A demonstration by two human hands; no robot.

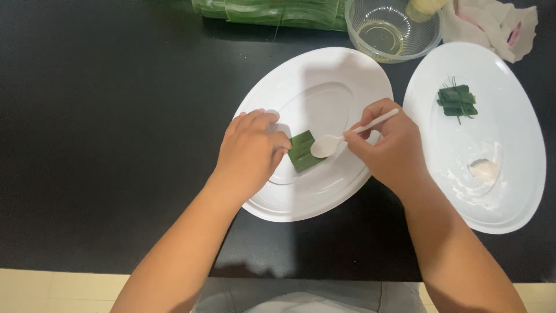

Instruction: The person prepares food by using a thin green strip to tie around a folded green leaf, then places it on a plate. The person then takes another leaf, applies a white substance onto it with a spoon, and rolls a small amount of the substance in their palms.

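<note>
One folded green leaf parcel is finished on the right white oval plate; a second green leaf piece is pinned by the left hand mid-plate, white plastic spoon pinched in the right hand, filling not yet wrapped.

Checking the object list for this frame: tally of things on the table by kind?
White oval plates: 2
White spoon: 1
Clear bowl: 1
Folded green leaf parcels: 2
Leaf stack: 1
Crumpled cloth: 1
White lump: 1
Total: 9

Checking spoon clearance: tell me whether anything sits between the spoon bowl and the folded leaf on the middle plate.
Nothing visible does. The spoon, held in the right hand, has its bowl right at the leaf's edge. The left hand holds the leaf from the opposite side.
</note>
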